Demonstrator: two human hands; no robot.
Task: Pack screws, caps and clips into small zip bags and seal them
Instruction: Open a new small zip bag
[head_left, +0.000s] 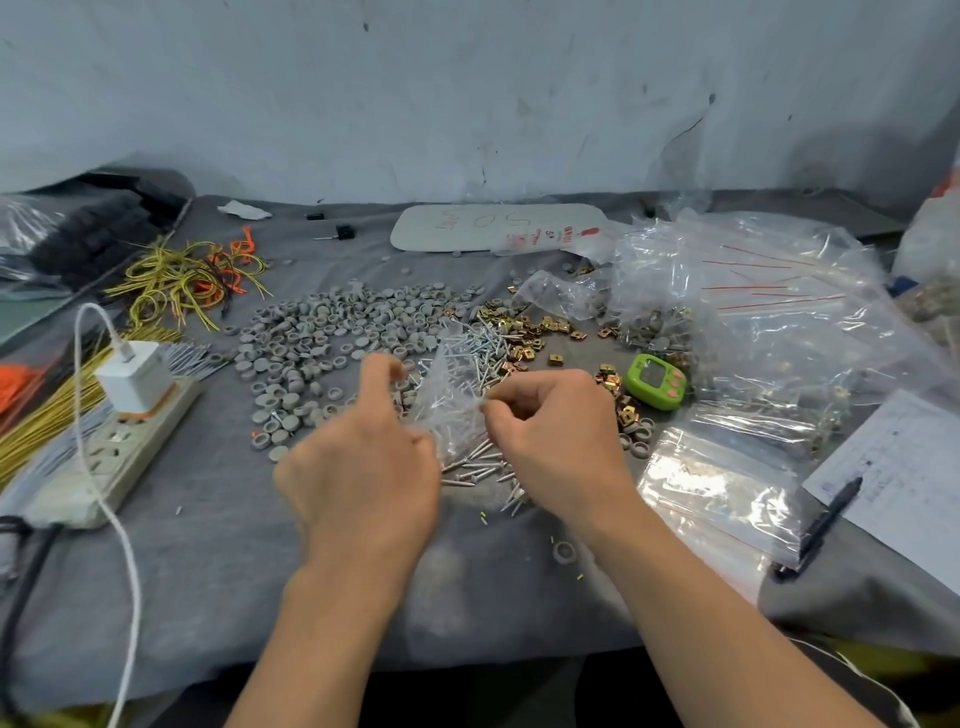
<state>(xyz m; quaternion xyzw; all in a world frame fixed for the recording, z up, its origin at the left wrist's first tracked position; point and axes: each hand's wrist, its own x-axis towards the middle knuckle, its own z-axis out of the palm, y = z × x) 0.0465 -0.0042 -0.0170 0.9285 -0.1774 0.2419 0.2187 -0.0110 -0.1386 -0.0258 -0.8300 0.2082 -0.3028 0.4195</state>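
Trouble first: could spill. Small zip bag (452, 410), left of the green timer (654, 382), held up off the grey table (208, 545), mouth likely open, with what look like screws inside. Easy to tip too far and drop them back onto the loose screws (480, 345) lying under and behind the bag, just left of the timer. Then hard to know the count. Could also poke a hole: sharp screw tips, thin plastic, a tight squeeze. Could miss the seal too, with a screw caught in the zip strip. Could mix parts as well, with gold clips (524, 327) touching the screw pile up and left of the timer, and grey caps (332, 338) farther left.

Now the hands. Right hand (556, 426), down and left of the timer, back of the hand up, fingers curled in, pinching the right edge of the bag between thumb and fingertip. Left hand (363, 467), farther left of the timer, blurry, back of the hand up, a finger or thumb lifted toward the caps. Seems to touch the left side of the bag, but too blurry to tell gripping from just resting. Both wrists low, forearms coming in from the near edge of the table. Empty bags (722, 483) stacked below the timer, filled bags (753, 312) heaped above and right of the timer.
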